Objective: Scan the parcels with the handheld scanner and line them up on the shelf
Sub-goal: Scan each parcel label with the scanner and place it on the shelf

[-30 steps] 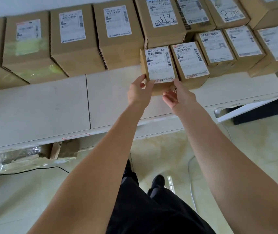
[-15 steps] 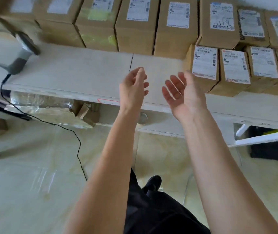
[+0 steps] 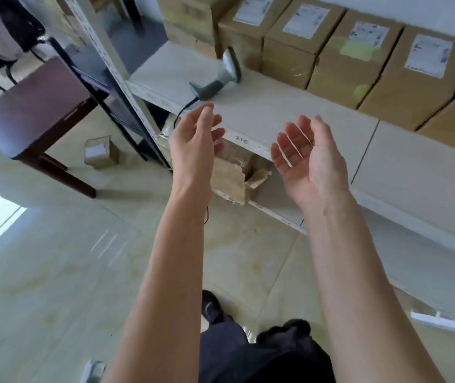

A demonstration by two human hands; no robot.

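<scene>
Both off the parcels (image 3: 356, 62) since a second ago: left hand (image 3: 193, 146) and right hand (image 3: 307, 158) loosely spread, holding nothing. Scanner (image 3: 220, 74) lying on shelf (image 3: 290, 114) front-left, head toward boxes, handle toward edge.

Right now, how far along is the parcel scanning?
Done: a row of labelled parcels stands lined up at the back of the shelf. In hand: nothing; left hand and right hand are both open and empty, and the scanner lies on the shelf. Left: at least one small parcel sits on the floor, unshelved.
</scene>
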